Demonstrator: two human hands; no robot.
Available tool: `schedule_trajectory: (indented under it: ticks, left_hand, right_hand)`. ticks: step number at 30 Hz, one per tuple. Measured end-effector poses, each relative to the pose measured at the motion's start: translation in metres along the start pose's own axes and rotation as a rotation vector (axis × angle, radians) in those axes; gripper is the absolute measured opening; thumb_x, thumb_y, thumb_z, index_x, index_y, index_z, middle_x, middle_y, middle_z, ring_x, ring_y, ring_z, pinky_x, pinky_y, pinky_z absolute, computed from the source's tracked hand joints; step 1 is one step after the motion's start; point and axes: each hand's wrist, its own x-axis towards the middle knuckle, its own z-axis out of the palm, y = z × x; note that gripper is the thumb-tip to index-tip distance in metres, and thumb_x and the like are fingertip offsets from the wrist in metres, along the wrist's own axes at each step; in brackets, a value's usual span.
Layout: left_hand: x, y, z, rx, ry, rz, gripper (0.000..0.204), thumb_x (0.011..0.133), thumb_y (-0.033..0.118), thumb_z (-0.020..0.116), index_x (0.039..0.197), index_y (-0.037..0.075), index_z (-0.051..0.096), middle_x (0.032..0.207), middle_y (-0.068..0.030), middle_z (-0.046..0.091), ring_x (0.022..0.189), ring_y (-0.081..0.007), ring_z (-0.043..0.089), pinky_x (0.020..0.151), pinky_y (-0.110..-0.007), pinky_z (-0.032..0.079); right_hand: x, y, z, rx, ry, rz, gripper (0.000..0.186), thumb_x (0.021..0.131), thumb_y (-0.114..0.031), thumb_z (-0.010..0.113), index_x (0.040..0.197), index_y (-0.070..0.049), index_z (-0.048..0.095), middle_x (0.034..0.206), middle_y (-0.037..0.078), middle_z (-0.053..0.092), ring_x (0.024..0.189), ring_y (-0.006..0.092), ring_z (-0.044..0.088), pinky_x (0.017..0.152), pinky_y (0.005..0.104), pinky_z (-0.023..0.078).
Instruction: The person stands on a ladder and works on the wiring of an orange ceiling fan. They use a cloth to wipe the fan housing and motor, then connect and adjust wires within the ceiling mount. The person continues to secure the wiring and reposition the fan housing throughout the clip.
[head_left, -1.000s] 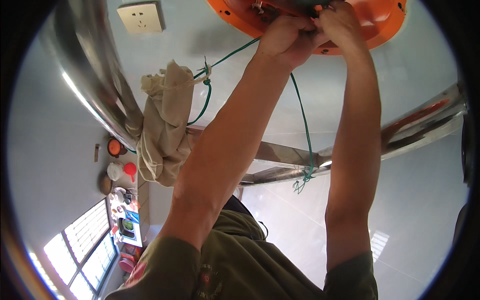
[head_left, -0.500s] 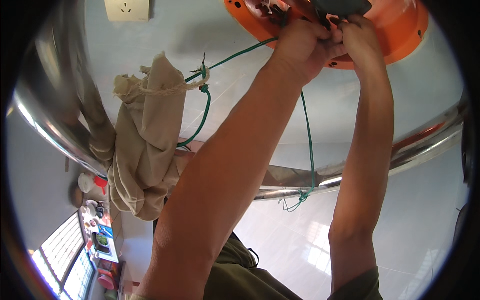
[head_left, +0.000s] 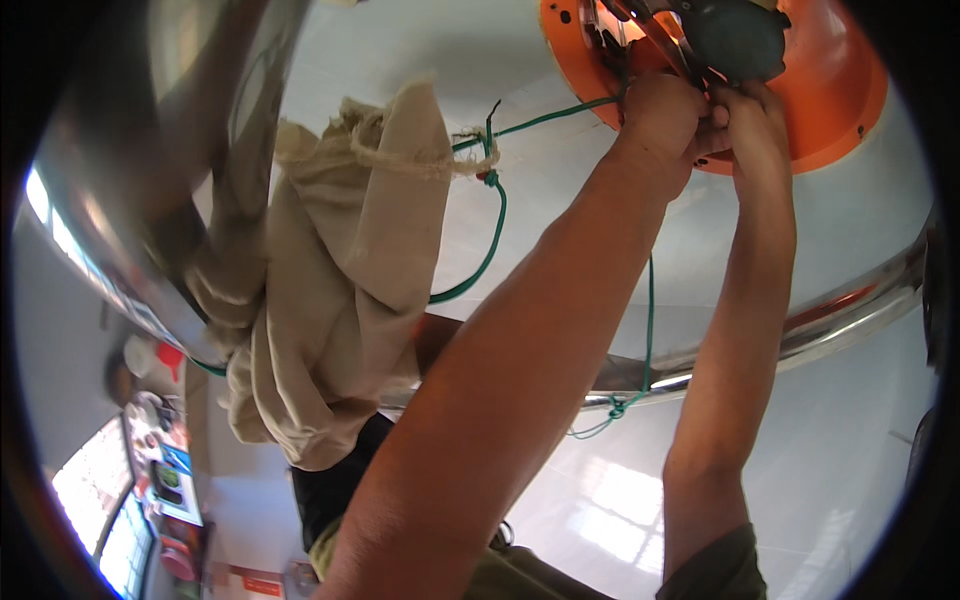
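Note:
My left hand (head_left: pixel 664 125) reaches up to the inside edge of an orange bowl-shaped housing (head_left: pixel 835 125), its fingers curled in. Close beside it, my right hand (head_left: pixel 757 130) has its fingers bent under a rounded dark part (head_left: pixel 738 42) within the housing. The two hands nearly touch; whatever lies between their fingers is hidden. Thin dark metal pieces (head_left: pixel 655 30) run across the housing above my left hand. A green cord (head_left: pixel 555 114) stretches from near that hand to a knot beside a beige cloth bag (head_left: pixel 340 270), gathered with fraying twine (head_left: pixel 400 155).
A shiny metal tube (head_left: pixel 850 325) curves behind my forearms, with a knotted green cord end (head_left: pixel 617 408) hanging by it. Wide polished metal (head_left: pixel 190 120) fills the upper left. A window (head_left: pixel 95 475) and a cluttered counter (head_left: pixel 180 490) show at the lower left.
The view has shifted, so the housing, bag and cord appear farther right and more of the dark part shows. Both hands stay at the housing, closer together.

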Motion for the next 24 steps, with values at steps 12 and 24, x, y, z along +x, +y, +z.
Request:
schedule_trajectory:
  ticks: [12, 24]
  left_hand:
    - [0.015, -0.005, -0.009, -0.050, -0.064, -0.040, 0.021, 0.092, -0.013, 0.051, 0.111, -0.014, 0.058, 0.107, -0.0201, 0.064, 0.079, -0.0235, 0.073, 0.072, -0.038, 0.071]
    - [0.023, -0.003, -0.007, -0.243, -0.052, -0.098, 0.024, 0.085, -0.018, 0.047, 0.107, -0.014, 0.054, 0.107, -0.0234, 0.058, 0.087, -0.0341, 0.072, 0.087, -0.057, 0.069]
  right_hand:
    - [0.010, 0.015, -0.011, 0.310, -0.081, 0.069, 0.018, 0.088, 0.000, 0.059, 0.105, 0.002, 0.060, 0.086, 0.006, 0.061, 0.078, 0.0185, 0.060, 0.069, 0.0349, 0.053]
    - [0.022, 0.012, -0.018, 0.263, -0.186, 0.077, 0.027, 0.095, -0.008, 0.049, 0.118, 0.004, 0.058, 0.109, 0.013, 0.064, 0.102, 0.0254, 0.066, 0.095, 0.0450, 0.057]
